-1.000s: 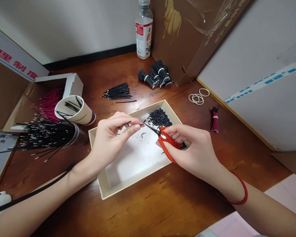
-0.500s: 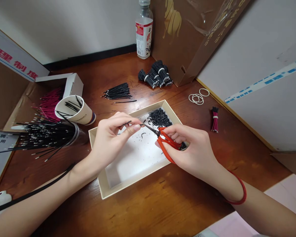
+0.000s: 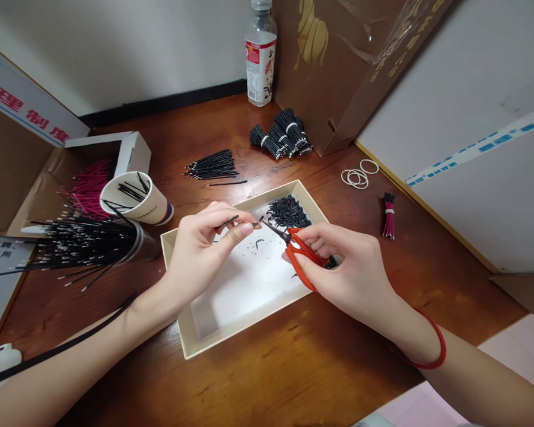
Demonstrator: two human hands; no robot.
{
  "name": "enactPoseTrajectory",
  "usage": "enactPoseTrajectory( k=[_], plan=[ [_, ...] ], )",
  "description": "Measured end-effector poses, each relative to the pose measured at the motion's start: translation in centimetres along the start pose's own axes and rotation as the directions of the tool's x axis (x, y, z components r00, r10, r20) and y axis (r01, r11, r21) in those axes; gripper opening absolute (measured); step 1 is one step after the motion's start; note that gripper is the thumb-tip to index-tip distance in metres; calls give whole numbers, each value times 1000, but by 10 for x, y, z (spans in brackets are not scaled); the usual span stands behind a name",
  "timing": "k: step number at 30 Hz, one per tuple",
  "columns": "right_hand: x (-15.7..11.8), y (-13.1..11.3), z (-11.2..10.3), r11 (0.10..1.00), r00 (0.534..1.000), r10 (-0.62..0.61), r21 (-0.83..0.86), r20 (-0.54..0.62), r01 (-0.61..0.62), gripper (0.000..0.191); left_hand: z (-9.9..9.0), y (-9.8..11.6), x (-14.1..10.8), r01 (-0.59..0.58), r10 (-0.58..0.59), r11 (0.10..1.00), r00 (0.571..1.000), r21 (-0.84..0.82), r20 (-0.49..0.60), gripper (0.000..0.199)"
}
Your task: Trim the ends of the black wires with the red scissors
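Note:
Over the shallow cream box, my left hand pinches a short black wire between thumb and fingers. My right hand is closed round the red handles of small scissors. The dark blade tips point left, close to the wire's end by my left fingertips; whether they touch it I cannot tell. Inside the box lies a heap of short black cut pieces, with a curved black scrap and tiny bits scattered on the white bottom.
A paper cup and a clear container of black wires stand left, near pink wires. Behind lie loose black wires, tied bundles and a bottle. Rubber bands and a pink-black bundle lie right.
The scissors' tips have shifted very slightly right, away from the left fingertips. Both hands otherwise keep their places and holds.

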State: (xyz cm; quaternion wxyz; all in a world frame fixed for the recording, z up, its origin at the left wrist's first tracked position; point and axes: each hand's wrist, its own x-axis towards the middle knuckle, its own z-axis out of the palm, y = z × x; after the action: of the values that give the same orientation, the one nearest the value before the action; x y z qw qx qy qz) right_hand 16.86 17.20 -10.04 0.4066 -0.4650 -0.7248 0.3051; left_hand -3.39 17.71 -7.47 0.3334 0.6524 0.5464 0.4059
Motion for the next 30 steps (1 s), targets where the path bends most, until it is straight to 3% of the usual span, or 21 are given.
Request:
enactPoseTrajectory(
  k=[30],
  plan=[
    [-2, 0, -2, 999, 999, -37, -26, 15, 38, 14, -1, 1, 0, 3, -7, 998, 999, 59, 54, 11]
  ],
)
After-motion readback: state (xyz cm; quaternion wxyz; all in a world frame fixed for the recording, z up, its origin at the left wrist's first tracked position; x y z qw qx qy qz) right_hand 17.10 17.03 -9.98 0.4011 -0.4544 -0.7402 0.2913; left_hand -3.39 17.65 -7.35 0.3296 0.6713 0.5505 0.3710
